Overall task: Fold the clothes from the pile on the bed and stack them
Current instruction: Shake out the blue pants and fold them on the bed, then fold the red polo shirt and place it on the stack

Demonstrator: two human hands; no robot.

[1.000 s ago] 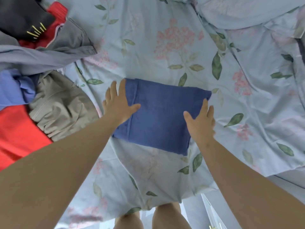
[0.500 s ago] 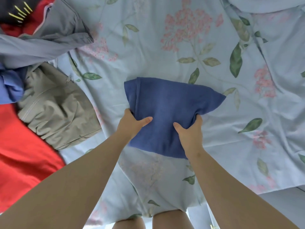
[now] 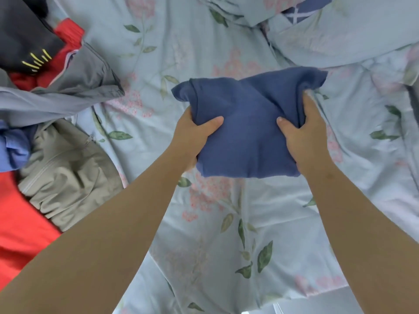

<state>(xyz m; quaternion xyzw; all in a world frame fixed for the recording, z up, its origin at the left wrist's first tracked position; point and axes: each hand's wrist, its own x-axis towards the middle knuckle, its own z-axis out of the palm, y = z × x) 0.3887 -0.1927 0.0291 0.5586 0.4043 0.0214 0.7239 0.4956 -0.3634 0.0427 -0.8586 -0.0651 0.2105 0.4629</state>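
Gripping the folded blue garment (image 3: 247,114) with both hands, out over the middle of the floral bedsheet (image 3: 215,223). Clamping the left hand (image 3: 192,134) onto its left edge: pressing the thumb flat across the top face, tucking the rest of the fingers underneath, out of sight. Doing the same on the other side with the right hand (image 3: 303,134), laying the thumb on top and curling the fingers round the right edge and under, bunching the cloth a bit up near the far right corner. Seeming to be holding the near edge clear of the sheet; not managing to tell about the far edge. Letting the two far corners flop outward, so not exactly looking like a tidy rectangle right now.

Leaving the unfolded pile (image 3: 52,159) well off to the left, apart from the blue one. Counting, from far to near:
- a dark garment with yellow stitch marks (image 3: 25,39) up in the corner, lying over some red fabric (image 3: 68,32)
- a grey garment (image 3: 74,87) sprawling out toward mid-bed
- a bit of lighter blue fabric (image 3: 13,146) poking in at the frame edge
- a crumpled beige garment (image 3: 68,175) with a zip showing
- a big red garment (image 3: 20,223) sitting nearest, right up against the beige one

Also spotting a rumpled duvet (image 3: 340,37) in the same floral print bunched along the far right, with a dark blue checked patch (image 3: 303,10) peeking out.
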